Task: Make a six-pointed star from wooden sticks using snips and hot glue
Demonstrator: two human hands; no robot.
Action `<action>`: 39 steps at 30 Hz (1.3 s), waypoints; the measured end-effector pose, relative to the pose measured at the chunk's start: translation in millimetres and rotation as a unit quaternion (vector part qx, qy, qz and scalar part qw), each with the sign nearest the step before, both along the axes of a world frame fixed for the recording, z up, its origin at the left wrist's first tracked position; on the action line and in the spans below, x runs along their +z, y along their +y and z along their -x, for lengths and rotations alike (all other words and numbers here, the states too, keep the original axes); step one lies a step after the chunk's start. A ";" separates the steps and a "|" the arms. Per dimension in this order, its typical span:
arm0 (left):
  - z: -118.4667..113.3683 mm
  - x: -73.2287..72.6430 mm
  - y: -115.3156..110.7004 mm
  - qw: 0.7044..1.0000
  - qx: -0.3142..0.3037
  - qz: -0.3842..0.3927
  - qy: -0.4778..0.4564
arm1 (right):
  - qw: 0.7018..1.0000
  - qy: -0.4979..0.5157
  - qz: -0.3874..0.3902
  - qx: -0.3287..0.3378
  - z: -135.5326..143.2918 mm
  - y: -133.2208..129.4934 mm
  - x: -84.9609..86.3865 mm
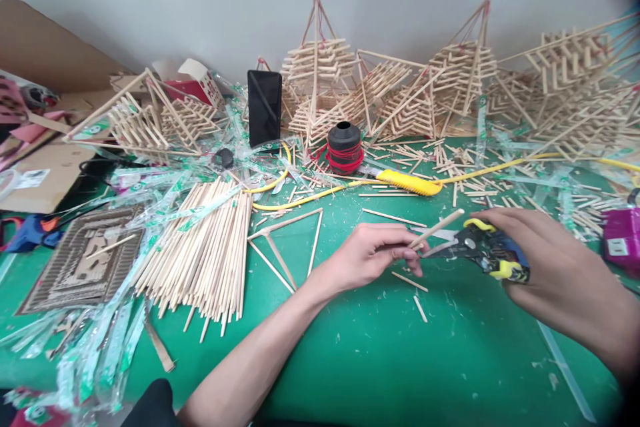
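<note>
My left hand (373, 250) is closed on a short wooden stick (444, 223) that slants up to the right from its fingertips. My right hand (553, 267) grips a pair of shears (483, 247) with yellow and dark handles. Their blades are spread at the stick, close to my left fingers; whether they touch the wood I cannot tell. Under my hands, a few cut stick pieces (410, 281) lie on the green table (400, 360). Left of my left hand is a triangular stick frame (285, 240), and further left a pile of long wooden sticks (205, 247).
Pyramid-shaped stick structures (320, 67) line the wall. Before them stand a dark phone (265, 108) and a spool of red cord (345, 150). A yellow-handled utility knife (407, 181) lies by a yellow cable (480, 172). Plastic wrappers (107, 347) and cardboard (45, 167) crowd the left.
</note>
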State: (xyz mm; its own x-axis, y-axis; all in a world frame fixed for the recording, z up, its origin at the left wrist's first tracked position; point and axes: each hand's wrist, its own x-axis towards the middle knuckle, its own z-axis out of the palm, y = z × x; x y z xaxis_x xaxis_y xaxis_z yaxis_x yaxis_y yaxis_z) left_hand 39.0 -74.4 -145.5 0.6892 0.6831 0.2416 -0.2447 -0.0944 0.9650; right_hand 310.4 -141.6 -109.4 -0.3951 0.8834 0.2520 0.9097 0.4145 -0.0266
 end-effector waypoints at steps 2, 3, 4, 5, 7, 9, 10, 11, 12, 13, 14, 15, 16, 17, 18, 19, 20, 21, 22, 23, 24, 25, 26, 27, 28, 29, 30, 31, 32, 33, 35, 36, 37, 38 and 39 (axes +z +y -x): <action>0.3 1.2 -0.3 1.000 -0.002 0.010 0.002 | 1.000 -0.007 -0.004 0.006 0.7 0.5 0.3; 0.5 1.5 -0.7 1.000 -0.006 0.020 0.001 | 1.000 -0.009 -0.003 0.006 1.0 0.6 0.6; 0.7 1.7 -1.1 0.999 -0.012 0.034 0.000 | 1.000 -0.009 -0.001 0.006 1.4 0.8 0.9; 1.0 1.8 -1.6 0.999 -0.022 0.050 -0.002 | 1.000 -0.009 0.000 0.007 1.8 1.1 1.3; 1.8 1.8 -2.4 0.996 -0.049 0.077 0.000 | 1.000 -0.010 0.000 0.011 2.8 1.8 2.3; 2.7 2.2 -2.6 0.994 -0.069 0.083 0.011 | 1.000 -0.006 -0.002 0.018 4.1 2.9 3.4; 3.2 2.7 -2.5 0.994 -0.074 0.079 0.017 | 1.000 -0.003 0.000 0.020 4.8 3.5 3.9; 3.7 3.4 -2.2 0.994 -0.073 0.073 0.022 | 1.000 0.000 0.003 0.022 5.3 4.1 4.3; 4.2 4.3 -1.7 0.995 -0.073 0.067 0.027 | 1.000 0.004 0.006 0.024 5.8 4.6 4.7; 4.7 5.4 -1.2 0.995 -0.073 0.065 0.031 | 1.000 0.007 0.008 0.027 6.1 5.1 5.0; 5.1 6.5 -0.7 0.994 -0.077 0.068 0.035 | 0.999 0.008 0.009 0.032 6.3 5.4 5.3; 5.5 7.6 -0.3 0.993 -0.085 0.075 0.038 | 0.999 0.008 0.008 0.038 6.4 5.6 5.7; 5.7 8.4 0.0 0.991 -0.095 0.087 0.040 | 0.999 0.007 0.006 0.044 6.5 5.8 6.1; 5.8 8.9 0.2 0.988 -0.106 0.103 0.038 | 0.999 0.005 0.004 0.051 6.6 5.8 6.5; 5.7 8.9 0.1 0.985 -0.116 0.123 0.034 | 0.998 0.002 0.003 0.056 6.7 5.8 7.0; 5.4 8.3 0.0 0.981 -0.124 0.144 0.027 | 0.998 -0.001 0.003 0.058 6.9 5.9 7.5; 5.0 7.2 -0.2 0.977 -0.129 0.167 0.017 | 0.998 -0.003 0.003 0.058 7.1 6.0 7.9; 4.4 5.6 -0.4 0.973 -0.130 0.189 0.005 | 0.998 -0.003 0.004 0.058 7.2 6.2 8.3; 3.9 3.8 -0.4 0.971 -0.126 0.205 -0.008 | 0.998 -0.002 0.004 0.057 7.2 6.6 8.6; 3.4 2.0 -0.3 0.971 -0.116 0.210 -0.019 | 0.998 0.000 0.005 0.057 7.0 7.0 8.8; 3.0 0.5 0.0 0.974 -0.102 0.200 -0.026 | 0.998 0.003 0.006 0.055 6.6 7.6 8.9; 2.8 -0.6 0.4 0.979 -0.087 0.180 -0.029 | 0.999 0.007 0.007 0.054 6.0 8.3 9.0; 2.7 -1.1 0.7 0.983 -0.076 0.162 -0.031 | 0.999 0.010 0.007 0.052 5.2 9.0 9.0; 2.7 -1.1 0.9 0.985 -0.073 0.155 -0.034 | 0.999 0.011 0.006 0.049 4.2 9.7 9.0; 2.7 -0.5 0.9 0.983 -0.077 0.165 -0.040 | 0.999 0.011 0.005 0.048 3.0 10.5 9.0; 2.7 0.4 0.7 0.977 -0.086 0.189 -0.048 | 0.999 0.012 0.003 0.049 1.6 11.2 8.9; 2.6 1.4 0.5 0.969 -0.096 0.219 -0.056 | 0.999 0.013 0.000 0.052 0.0 11.9 8.8; 2.6 2.3 0.2 0.961 -0.104 0.248 -0.061 | 0.998 0.014 -0.002 0.055 -1.8 12.5 8.5; 2.7 3.0 0.1 0.956 -0.109 0.267 -0.062 | 0.998 0.015 -0.003 0.057 -3.7 13.0 8.1; 2.8 3.3 0.2 0.953 -0.110 0.274 -0.062 | 0.998 0.016 -0.004 0.057 -5.6 13.3 7.4; 3.4 2.8 1.3 0.958 -0.110 0.259 -0.058 | 0.998 0.009 -0.007 0.054 -9.0 13.7 5.5; 3.9 1.9 2.2 0.963 -0.109 0.241 -0.055 | 0.999 0.003 -0.007 0.051 -10.2 13.7 4.3; 4.4 0.9 3.2 0.968 -0.109 0.220 -0.049 | 0.999 -0.003 -0.008 0.049 -10.9 13.6 3.0; 4.8 -0.2 4.1 0.973 -0.107 0.200 -0.042 | 0.999 -0.007 -0.010 0.047 -11.2 13.5 1.6; 5.2 -1.3 5.0 0.977 -0.105 0.184 -0.034 | 0.999 -0.009 -0.010 0.044 -11.1 13.4 0.3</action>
State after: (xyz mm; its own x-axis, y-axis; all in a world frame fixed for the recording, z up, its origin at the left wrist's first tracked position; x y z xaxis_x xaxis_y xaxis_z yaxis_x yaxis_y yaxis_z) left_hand 33.8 -69.4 -146.7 0.8147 0.5771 0.0571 -0.2866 0.3151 0.9047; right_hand 321.4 -128.2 -109.1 -0.4758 0.8400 0.2607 0.8698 0.4934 -0.0023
